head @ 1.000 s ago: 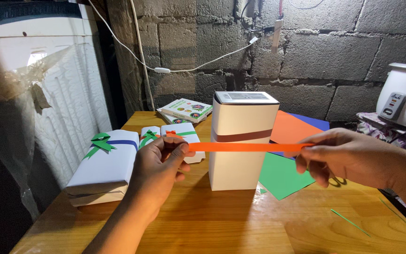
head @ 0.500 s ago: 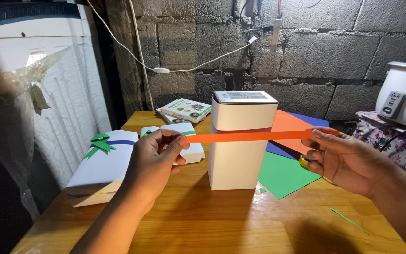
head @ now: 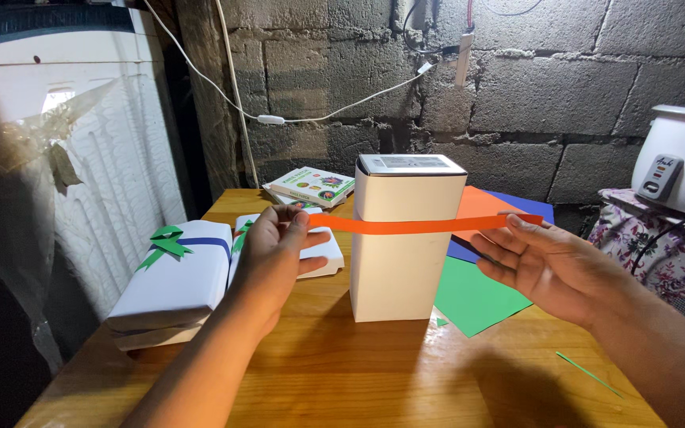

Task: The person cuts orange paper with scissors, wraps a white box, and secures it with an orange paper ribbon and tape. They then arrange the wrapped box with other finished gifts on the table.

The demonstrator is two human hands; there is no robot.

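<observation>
the orange paper strip now lies against the white box, covering its brown band. the right hand has opened, palm up.

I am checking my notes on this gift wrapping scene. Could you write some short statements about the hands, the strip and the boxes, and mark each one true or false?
1. The orange paper strip lies across the front of the tall white box. True.
2. The left hand holds scissors. False: it pinches one end of the strip.
3. The right hand is at the strip's other end, palm open. True.
4. The tall box lies on its side. False: it stands upright on the wooden table.
5. The wrapped box with a green bow sits right of the tall box. False: left.
</observation>
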